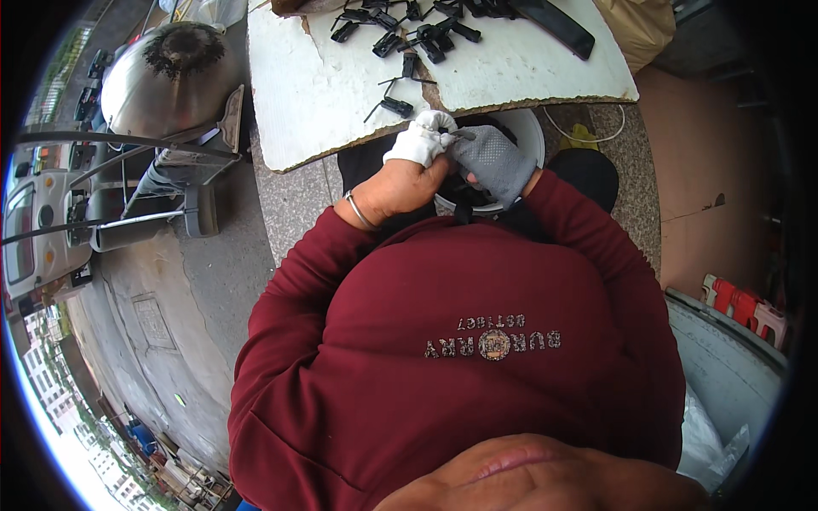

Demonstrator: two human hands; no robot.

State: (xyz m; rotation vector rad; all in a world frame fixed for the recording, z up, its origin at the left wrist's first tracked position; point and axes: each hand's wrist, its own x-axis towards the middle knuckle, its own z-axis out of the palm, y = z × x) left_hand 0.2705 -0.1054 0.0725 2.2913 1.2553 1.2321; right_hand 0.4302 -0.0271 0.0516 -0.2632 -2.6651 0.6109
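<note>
Just below the board's near edge, my left hand (419,152), in a white glove that leaves bare skin showing, meets my right hand (496,162), in a grey dotted glove. The fingers of both are closed together around a small dark piece (444,130), mostly hidden by the gloves. Under them, a white bucket (535,140) stands between my knees with dark things inside, partly covered by my hands. A black plastic clip-like part with thin prongs (397,106) lies on the board close to my left hand.
Several similar black parts (433,43) are scattered over the worn white board (528,81). A black phone-like slab (558,27) lies at its far right. A large dented metal bowl (162,89) rests on a frame at left. A yellow item (579,136) lies right of the bucket.
</note>
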